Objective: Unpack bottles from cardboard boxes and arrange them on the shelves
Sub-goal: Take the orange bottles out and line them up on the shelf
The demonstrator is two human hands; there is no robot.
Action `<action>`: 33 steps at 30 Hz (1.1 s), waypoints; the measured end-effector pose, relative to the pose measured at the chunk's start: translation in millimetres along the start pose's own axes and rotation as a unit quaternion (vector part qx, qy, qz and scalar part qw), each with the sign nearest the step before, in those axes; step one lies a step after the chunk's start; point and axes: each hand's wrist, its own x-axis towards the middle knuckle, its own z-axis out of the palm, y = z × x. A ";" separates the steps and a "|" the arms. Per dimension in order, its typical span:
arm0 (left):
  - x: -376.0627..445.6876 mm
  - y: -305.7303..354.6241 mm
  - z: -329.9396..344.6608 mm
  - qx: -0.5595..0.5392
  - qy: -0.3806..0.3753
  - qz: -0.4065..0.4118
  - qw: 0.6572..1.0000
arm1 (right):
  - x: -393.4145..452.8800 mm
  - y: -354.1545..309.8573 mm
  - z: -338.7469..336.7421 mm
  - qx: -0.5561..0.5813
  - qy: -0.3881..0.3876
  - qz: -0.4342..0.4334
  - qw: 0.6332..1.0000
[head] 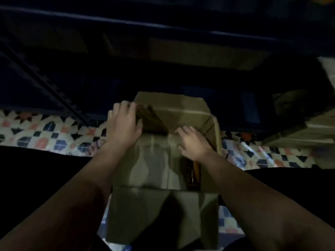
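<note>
Head view: 2 flat, unclenched hands, left hand (123,122) and right hand (193,142), rest on cardboard box (163,211), patterned floor (45,136), dim shelves (126,22).

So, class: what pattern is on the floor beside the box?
A star-and-diamond tile pattern in cream, dark blue and red on the floor, seen in the head view.

head view | looks steeply down, forward | close over cardboard box (163,160) on patterned floor (45,138)
</note>
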 end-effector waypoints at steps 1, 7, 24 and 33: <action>-7.1 -8.7 12.1 0.002 -0.047 -0.055 0.997 | -0.9 2.0 14.9 -0.008 -0.059 0.050 0.997; -26.9 -25.5 60.4 -0.073 -0.100 -0.150 0.981 | 2.9 15.5 98.6 -0.105 -0.266 0.212 0.935; -24.1 -28.4 67.2 -0.197 -0.068 -0.150 0.966 | 2.8 15.7 130.9 0.219 -0.148 0.392 0.881; -23.9 -27.3 67.1 -0.161 -0.074 -0.156 0.972 | 4.0 13.9 132.8 0.224 -0.165 0.369 0.887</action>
